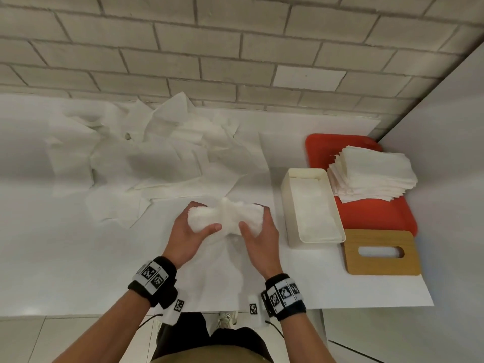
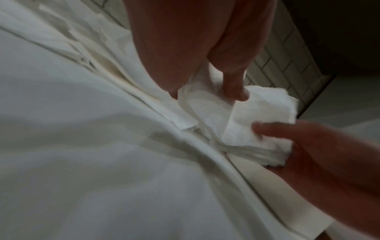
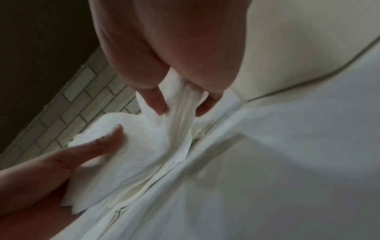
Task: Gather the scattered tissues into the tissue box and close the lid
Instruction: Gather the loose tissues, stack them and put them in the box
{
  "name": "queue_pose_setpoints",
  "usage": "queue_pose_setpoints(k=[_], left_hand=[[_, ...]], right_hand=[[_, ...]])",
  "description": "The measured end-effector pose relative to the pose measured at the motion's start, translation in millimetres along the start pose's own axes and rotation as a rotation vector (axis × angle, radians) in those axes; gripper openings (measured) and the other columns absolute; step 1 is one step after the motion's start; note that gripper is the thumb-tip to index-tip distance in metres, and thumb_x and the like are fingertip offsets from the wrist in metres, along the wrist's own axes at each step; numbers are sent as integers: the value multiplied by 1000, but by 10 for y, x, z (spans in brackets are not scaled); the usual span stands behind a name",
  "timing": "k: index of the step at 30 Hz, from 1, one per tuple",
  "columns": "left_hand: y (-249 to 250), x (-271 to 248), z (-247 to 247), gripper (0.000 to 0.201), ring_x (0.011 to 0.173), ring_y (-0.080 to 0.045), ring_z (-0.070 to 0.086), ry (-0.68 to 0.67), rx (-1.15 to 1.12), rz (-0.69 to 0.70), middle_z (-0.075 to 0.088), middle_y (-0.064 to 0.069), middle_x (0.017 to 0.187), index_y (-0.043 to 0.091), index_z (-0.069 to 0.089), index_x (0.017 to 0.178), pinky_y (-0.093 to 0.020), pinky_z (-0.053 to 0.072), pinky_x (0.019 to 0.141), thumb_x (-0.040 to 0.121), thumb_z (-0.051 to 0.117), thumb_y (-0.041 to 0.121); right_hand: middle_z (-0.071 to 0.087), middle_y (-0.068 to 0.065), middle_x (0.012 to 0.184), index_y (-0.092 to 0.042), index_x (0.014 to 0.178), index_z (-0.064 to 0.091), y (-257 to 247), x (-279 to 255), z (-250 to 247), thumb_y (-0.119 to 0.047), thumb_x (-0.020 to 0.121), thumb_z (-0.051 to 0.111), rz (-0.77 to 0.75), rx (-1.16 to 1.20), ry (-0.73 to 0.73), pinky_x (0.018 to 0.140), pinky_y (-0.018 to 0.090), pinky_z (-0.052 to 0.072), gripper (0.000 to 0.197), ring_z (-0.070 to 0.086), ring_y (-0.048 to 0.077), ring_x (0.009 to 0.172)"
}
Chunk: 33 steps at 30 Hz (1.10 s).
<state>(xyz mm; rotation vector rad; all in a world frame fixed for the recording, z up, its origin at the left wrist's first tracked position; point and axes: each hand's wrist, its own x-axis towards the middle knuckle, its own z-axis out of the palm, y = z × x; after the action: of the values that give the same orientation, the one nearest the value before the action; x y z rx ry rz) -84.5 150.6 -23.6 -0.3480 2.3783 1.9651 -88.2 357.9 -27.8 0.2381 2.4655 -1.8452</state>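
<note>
Loose scattered tissues (image 1: 146,150) spread over the white surface (image 1: 39,258) far left to centre, by the brick wall (image 1: 235,48). Front centre: left hand (image 1: 187,238), grip closed w/ thumb on top, holds left end of a tissue bundle (image 1: 225,217); right hand (image 1: 259,238) grips the right end same way. Bundle's pinched in the middle, just above the surface. Right of that: open tissue box (image 1: 313,205), tissues inside. Behind it, red tray (image 1: 366,218) w/ stacked tissues (image 1: 372,176). Wooden lid (image 1: 381,254) lies flat in front of the tray.
</note>
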Motion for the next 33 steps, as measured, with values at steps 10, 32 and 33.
queue_pose_setpoints(k=[10, 32, 33], left_hand=[[-306, 42, -116, 50, 70, -20, 47, -114, -57, 11, 54, -5, 73, 10, 52, 72, -30, 41, 66, 62, 101, 3], [-51, 121, 20, 28, 94, -19, 71, -200, 272, 136, 75, 4, 103, 25, 68, 94, -44, 56, 87, 83, 90, 12], [-12, 123, 35, 28, 92, -19, 71, -202, 282, 147, 76, 5, 101, 24, 66, 92, -47, 56, 85, 85, 88, 10]], right_hand=[[72, -14, 104, -29, 112, 62, 172, -55, -69, -2, 88, 80, 5, 14, 46, 83, 25, 55, 41, 70, 11, 100], [51, 6, 154, -17, 162, 36, -158, 111, 99, -39, 87, 75, -664, -1012, -206, 132, 56, 14, 87, 34, 32, 156], [59, 5, 145, -17, 161, 37, -150, 136, 144, -34, 92, 72, -674, -1044, -230, 132, 55, 15, 79, 44, 29, 150]])
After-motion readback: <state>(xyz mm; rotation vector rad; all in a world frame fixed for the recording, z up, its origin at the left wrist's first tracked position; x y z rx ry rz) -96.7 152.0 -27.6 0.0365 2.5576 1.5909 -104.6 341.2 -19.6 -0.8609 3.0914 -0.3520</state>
